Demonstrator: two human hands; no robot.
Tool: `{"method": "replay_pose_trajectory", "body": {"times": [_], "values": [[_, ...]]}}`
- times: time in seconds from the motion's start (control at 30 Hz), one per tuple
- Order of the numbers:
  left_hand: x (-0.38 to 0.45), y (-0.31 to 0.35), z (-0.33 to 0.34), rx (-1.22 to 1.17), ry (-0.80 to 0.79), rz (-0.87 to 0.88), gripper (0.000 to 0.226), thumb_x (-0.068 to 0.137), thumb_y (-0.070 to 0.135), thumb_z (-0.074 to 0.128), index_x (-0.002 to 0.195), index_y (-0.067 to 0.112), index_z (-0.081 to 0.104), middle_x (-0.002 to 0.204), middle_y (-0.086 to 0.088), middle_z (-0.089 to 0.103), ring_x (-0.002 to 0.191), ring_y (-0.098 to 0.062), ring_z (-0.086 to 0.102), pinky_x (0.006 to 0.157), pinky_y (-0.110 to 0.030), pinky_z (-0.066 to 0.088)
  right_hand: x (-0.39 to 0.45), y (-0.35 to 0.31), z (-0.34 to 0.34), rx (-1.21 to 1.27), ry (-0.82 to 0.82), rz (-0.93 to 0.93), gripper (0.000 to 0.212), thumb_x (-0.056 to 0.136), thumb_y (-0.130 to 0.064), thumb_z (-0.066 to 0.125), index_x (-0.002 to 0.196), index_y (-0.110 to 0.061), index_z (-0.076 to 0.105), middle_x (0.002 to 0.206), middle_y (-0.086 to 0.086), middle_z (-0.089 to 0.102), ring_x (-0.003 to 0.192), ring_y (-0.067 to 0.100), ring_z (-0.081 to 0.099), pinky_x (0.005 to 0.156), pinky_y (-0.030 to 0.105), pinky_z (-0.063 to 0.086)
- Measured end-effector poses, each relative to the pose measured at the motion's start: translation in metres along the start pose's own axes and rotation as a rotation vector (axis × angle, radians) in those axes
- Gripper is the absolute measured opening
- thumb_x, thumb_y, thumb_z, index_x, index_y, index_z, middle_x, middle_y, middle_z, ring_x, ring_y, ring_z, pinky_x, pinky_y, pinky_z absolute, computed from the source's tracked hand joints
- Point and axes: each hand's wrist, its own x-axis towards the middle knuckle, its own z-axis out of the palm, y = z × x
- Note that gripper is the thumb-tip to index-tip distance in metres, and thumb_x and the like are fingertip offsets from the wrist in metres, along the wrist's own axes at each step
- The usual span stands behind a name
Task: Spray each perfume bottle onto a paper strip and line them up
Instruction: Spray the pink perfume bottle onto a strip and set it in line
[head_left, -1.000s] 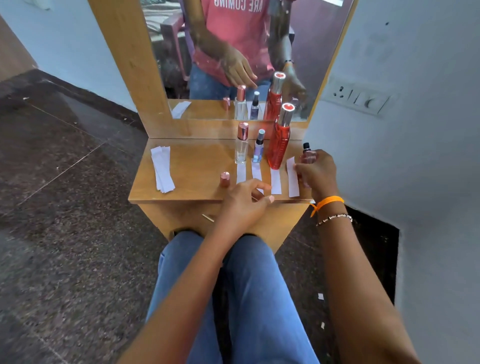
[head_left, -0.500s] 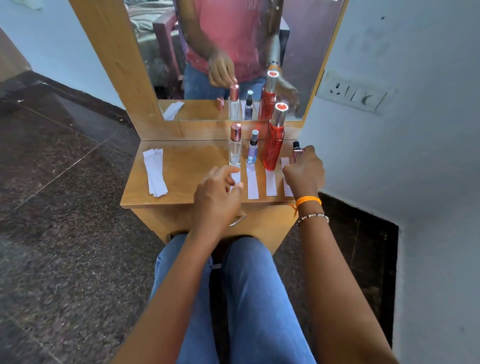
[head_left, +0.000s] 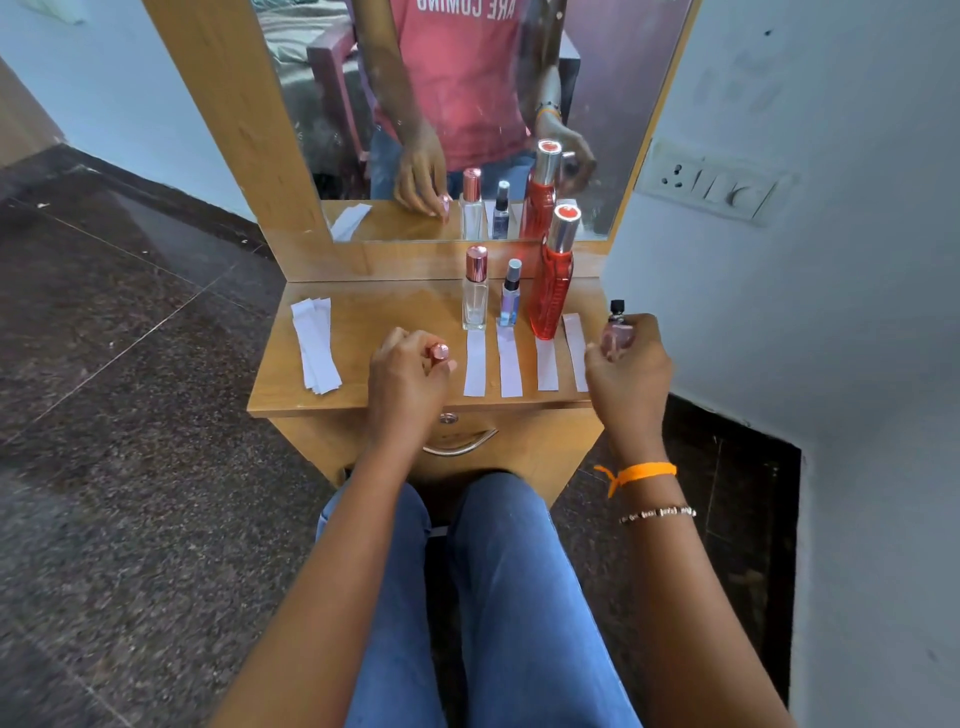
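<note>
Three bottles stand in a row at the back of the wooden table (head_left: 363, 317): a clear bottle with a pink cap (head_left: 475, 291), a small blue bottle (head_left: 510, 295) and a tall red bottle (head_left: 554, 275). Several white paper strips (head_left: 509, 361) lie side by side in front of them. My left hand (head_left: 408, 376) grips a pink cap (head_left: 439, 352) on the table, left of the strips. My right hand (head_left: 628, 371) holds a small pink bottle with a black nozzle (head_left: 617, 330) at the table's right edge, beside the rightmost strip (head_left: 575, 351).
A stack of spare paper strips (head_left: 316, 351) lies at the table's left. A mirror (head_left: 467, 104) rises behind the bottles. A drawer handle (head_left: 460, 444) sits under the front edge. A wall with a switch panel (head_left: 711, 184) is close on the right. My knees are below the table.
My left hand has moved from the table's front edge to the pink cap and closed on it. My right hand has kept hold of the small pink bottle at the right.
</note>
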Motion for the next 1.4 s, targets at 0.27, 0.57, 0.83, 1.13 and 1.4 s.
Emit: {"method": "replay_pose_trajectory", "body": {"times": [0.27, 0.57, 0.83, 1.13, 1.4], "values": [[-0.008, 0.030, -0.019, -0.515, -0.187, -0.078, 0.017, 0.087, 0.025, 0.062, 0.072, 0.022, 0.069, 0.076, 0.007, 0.068, 0.072, 0.002, 0.058, 0.068, -0.012, 0.043, -0.067, -0.014, 0.015, 0.230, -0.524, -0.238, 0.045, 0.079, 0.004, 0.059, 0.117, -0.015, 0.046, 0.068, 0.023, 0.057, 0.062, 0.017, 0.053, 0.060, 0.012, 0.040], [-0.021, 0.033, -0.022, -0.671, -0.455, -0.144, 0.006, 0.086, 0.015, 0.064, 0.085, 0.012, 0.069, 0.072, 0.002, 0.067, 0.061, 0.001, 0.063, 0.056, -0.013, 0.050, -0.069, -0.015, 0.014, 0.357, -0.600, -0.248, 0.075, 0.079, 0.009, 0.055, 0.137, -0.032, 0.032, 0.091, 0.002, 0.063, 0.071, 0.010, 0.060, 0.066, 0.021, 0.050], [-0.031, 0.032, -0.022, -0.704, -0.648, -0.223, 0.032, 0.097, 0.030, 0.042, 0.116, 0.011, 0.060, 0.099, -0.004, 0.067, 0.085, -0.013, 0.065, 0.074, -0.020, 0.054, -0.068, -0.022, 0.010, 0.550, -0.537, -0.159, 0.040, 0.092, -0.006, 0.052, 0.127, -0.025, 0.043, 0.068, -0.009, 0.050, 0.045, 0.002, 0.045, 0.044, 0.013, 0.037], [-0.048, 0.028, -0.003, -0.723, -0.836, -0.165, 0.025, 0.089, 0.009, 0.058, 0.114, 0.005, 0.060, 0.103, -0.013, 0.067, 0.094, -0.020, 0.065, 0.089, -0.033, 0.055, -0.055, -0.024, -0.003, 0.721, -0.274, -0.102, 0.023, 0.099, -0.014, 0.038, 0.112, -0.014, 0.058, 0.102, 0.002, 0.063, 0.098, 0.012, 0.060, 0.086, 0.024, 0.047], [-0.051, 0.037, 0.016, -0.561, -0.681, -0.056, 0.022, 0.082, 0.014, 0.068, 0.103, 0.011, 0.066, 0.103, -0.009, 0.068, 0.088, -0.011, 0.065, 0.071, -0.018, 0.054, -0.038, -0.007, -0.023, 0.778, -0.258, -0.022, 0.024, 0.083, -0.002, 0.065, 0.096, -0.022, 0.063, 0.069, -0.016, 0.062, 0.072, 0.002, 0.058, 0.074, 0.021, 0.047]]}}
